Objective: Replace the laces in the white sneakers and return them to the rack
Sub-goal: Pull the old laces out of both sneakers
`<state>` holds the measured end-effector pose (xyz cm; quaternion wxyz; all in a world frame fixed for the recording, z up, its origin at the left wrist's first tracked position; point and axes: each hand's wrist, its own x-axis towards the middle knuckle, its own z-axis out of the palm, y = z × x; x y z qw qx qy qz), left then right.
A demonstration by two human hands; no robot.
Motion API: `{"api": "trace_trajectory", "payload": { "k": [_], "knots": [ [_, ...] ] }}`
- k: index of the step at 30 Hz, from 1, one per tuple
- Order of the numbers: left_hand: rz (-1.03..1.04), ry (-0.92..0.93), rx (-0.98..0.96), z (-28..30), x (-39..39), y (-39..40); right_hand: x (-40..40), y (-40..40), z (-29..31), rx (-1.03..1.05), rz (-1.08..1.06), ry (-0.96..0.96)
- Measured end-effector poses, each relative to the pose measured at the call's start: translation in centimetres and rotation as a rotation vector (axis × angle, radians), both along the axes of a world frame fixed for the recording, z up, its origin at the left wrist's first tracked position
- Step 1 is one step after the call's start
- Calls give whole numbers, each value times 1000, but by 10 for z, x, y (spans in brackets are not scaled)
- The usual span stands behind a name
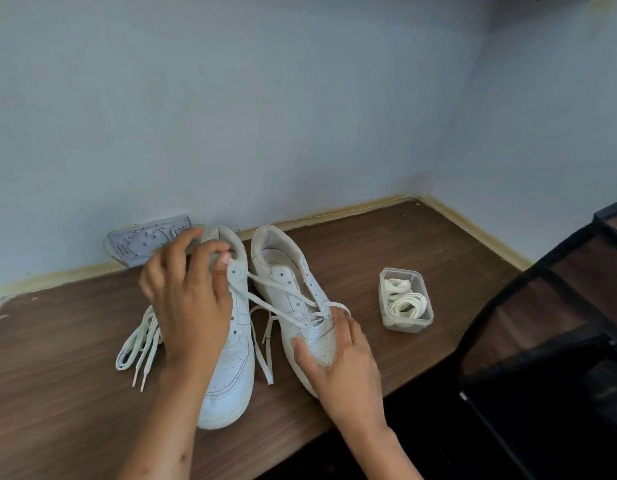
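Two white sneakers stand side by side on a brown wood-grain table (421,244), heels toward the far wall, toes toward the near edge. The left sneaker (230,368) has a smooth, creased upper with a perforated toe cap; its eyelets appear empty. The left hand (189,299) lies over it, thumb and forefinger pinched on the end of a flat white lace (275,306) near the collar. That lace runs rightward across to the right sneaker (293,289), partly threaded through its lower eyelets. The right hand (338,358) grips this sneaker's toe, fingers curled round it. A loose lace (140,344), flat and woven, lies in loops on the table left of the sneakers. To the right, a clear rounded plastic tub (405,301), lidless, holds coiled cream laces (404,296). A black-framed rack (549,306) stands at far right.
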<state>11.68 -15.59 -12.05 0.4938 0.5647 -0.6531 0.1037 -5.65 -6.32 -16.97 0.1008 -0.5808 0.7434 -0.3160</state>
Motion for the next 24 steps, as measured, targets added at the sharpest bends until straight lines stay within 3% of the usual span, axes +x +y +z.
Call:
{"api": "trace_trajectory", "payload": {
  "k": [6,12,18,21,24],
  "knots": [
    [-329,-282,78,-8,-37,12,3,-2,0,3,-15,31],
    [-248,-331,263,-15,-58,18,3,-1,-3,-15,-7,40],
    [-282,-399,247,-19,-63,21,3,-1,-2,-15,7,39],
    [-279,-332,153,-13,-59,19,4,-1,-2,-14,1,33],
    [-139,-102,-16,0,-39,14,3,-2,-1,-12,-9,26]
  ]
}}
